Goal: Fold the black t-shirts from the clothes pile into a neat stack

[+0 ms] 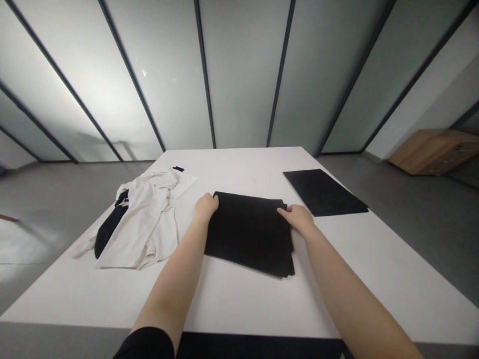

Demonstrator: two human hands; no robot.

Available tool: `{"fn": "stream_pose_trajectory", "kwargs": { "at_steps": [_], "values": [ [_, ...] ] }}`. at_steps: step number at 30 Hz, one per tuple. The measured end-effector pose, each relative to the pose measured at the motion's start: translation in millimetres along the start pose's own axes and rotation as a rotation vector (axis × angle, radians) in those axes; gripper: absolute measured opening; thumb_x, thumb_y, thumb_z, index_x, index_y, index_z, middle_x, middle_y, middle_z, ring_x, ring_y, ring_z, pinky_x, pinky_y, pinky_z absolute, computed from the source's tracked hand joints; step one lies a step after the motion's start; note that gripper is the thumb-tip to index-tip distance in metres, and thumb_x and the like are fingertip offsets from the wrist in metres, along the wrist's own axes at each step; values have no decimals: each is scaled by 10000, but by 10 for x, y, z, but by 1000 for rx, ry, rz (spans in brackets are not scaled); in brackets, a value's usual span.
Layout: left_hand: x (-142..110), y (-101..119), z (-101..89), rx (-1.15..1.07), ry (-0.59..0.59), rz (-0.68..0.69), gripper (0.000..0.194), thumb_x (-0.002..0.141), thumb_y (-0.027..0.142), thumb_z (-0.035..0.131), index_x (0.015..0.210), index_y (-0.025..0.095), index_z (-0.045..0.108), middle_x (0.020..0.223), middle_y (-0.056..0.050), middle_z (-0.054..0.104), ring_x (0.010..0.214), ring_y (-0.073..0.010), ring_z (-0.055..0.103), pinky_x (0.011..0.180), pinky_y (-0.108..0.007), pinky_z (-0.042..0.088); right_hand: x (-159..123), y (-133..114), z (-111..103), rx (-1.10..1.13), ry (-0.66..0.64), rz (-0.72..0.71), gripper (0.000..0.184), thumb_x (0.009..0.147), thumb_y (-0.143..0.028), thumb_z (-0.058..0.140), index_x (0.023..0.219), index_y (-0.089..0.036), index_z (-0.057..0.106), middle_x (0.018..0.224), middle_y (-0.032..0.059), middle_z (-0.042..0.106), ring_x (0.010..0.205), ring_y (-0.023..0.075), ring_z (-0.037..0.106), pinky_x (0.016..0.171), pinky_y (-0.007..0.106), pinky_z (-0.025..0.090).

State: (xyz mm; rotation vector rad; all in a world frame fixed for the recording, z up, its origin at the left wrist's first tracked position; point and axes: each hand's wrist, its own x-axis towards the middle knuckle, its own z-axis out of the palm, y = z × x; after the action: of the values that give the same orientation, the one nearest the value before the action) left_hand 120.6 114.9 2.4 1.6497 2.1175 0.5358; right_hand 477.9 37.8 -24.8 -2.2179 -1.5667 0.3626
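Room: you face a wall of frosted glass panels (239,85) divided by dark frames, and a grey floor (422,224) runs along both sides of the table.

Far corner: a low wooden cabinet (434,152) stands on the floor off to your right, beside a pale wall (419,104).

Table: a white table (239,304) fills the middle of your view, with its near edge just in front of you.

Right of the table: a flat black cloth (324,192) lies squared on the tabletop, just beyond your right hand.

Left of the table: a crumpled white garment (138,224) lies in a loose heap, with a black garment (110,229) tangled along its left side. A small black tag (178,169) sits just past the heap's far end.

Centre: a folded black cloth (249,234) lies between the white heap and the flat black cloth, its layered edges slightly uneven.

Left hand: your left hand (205,207) is curled at the cloth's far left corner, touching it. You can't tell whether it has a real grip.

Right hand: your right hand (295,219) lies open, its fingers extended across the cloth's right edge, holding nothing between them.

Sleeve: a black sleeve (145,344) covers your left arm near the bottom of view.
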Motion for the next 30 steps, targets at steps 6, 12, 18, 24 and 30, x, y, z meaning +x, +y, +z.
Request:
{"fn": "stream_pose_trajectory", "kwargs": {
  "at_steps": [6, 12, 18, 24, 30],
  "values": [
    [123, -86, -196, -139, -82, 58, 178, 976, 355, 668, 929, 185, 696, 1078, -193, 799, 1161, -353, 737, 939, -391, 546, -83, -140, -7, 900, -155, 52, 217, 868, -424, 791, 905, -224, 717, 861, 103, 796, 920, 311, 776, 869, 432, 624],
    [119, -334, -355, -655, -434, -24, 185, 963, 356, 738, 979, 178, 691, 855, -83, 767, 820, -214, 750, 696, -277, 580, -198, -99, -177, 1151, -609, 278, 217, 981, -412, 760, 931, -205, 723, 845, 94, 800, 726, 241, 761, 743, 382, 665],
    [138, -483, -357, -949, -529, -64, 51, 957, 185, 726, 920, 158, 705, 895, -100, 788, 828, -182, 766, 793, -261, 635, -426, -342, -174, 1211, -798, 291, 165, 971, -311, 738, 1078, -187, 757, 1030, 122, 839, 925, 250, 809, 978, 400, 639],
    [147, -552, -336, -1029, -543, -80, 94, 986, 162, 648, 962, 135, 735, 973, -139, 814, 921, -213, 798, 915, -303, 650, -446, -569, -92, 1272, -810, 360, 304, 1018, -407, 534, 1008, -190, 748, 964, 138, 839, 960, 283, 819, 1008, 426, 625],
    [214, -582, -338, -1026, -628, -186, 197, 1017, 149, 585, 1125, 106, 745, 980, -146, 825, 894, -233, 810, 848, -313, 659, -382, -591, -28, 1397, -926, 370, 525, 1057, -579, 450, 1150, -158, 750, 962, 135, 845, 952, 319, 830, 966, 482, 644]
  ]
}}
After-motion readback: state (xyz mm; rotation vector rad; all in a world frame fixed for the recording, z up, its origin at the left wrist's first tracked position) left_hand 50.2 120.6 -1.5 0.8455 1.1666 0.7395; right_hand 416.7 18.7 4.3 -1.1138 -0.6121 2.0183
